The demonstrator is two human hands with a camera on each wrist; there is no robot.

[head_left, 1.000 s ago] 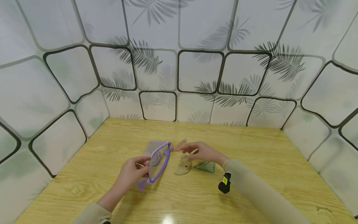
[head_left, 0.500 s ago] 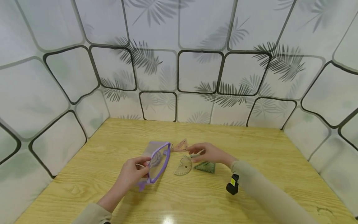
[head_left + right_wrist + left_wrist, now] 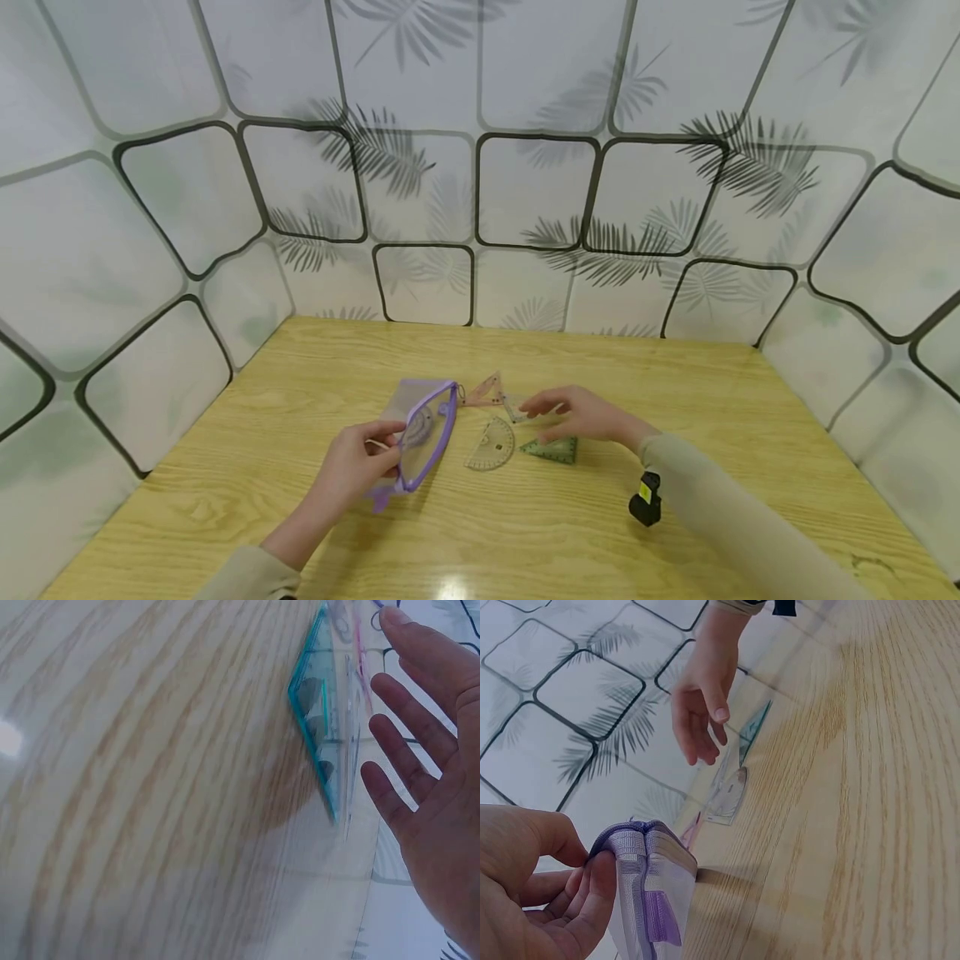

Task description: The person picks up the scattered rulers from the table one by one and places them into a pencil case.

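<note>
My left hand (image 3: 362, 454) pinches the edge of a see-through pencil pouch (image 3: 390, 407) with purple zip trim, whose mouth gapes toward the right. A round, marked disc (image 3: 420, 427) shows through its side. My right hand (image 3: 592, 414) hovers with loosely bent fingers above a green set square (image 3: 555, 451); nothing is in its grasp. In the right wrist view its fingers (image 3: 409, 765) are spread beside the green set square (image 3: 319, 712). A clear protractor (image 3: 491, 446), a pink set square (image 3: 486, 392) and a clear measuring piece (image 3: 512, 409), partly hidden by the right hand, lie between.
A wood-grain table (image 3: 480, 537) carries everything. Patterned fabric (image 3: 525, 287) encloses its back and sides. A small black camera (image 3: 646, 500) hangs at the right wrist.
My right hand has drawn back to the right from the pink set square and clear protractor, uncovering them and part of the clear measuring piece. The left hand and pouch stay put.
</note>
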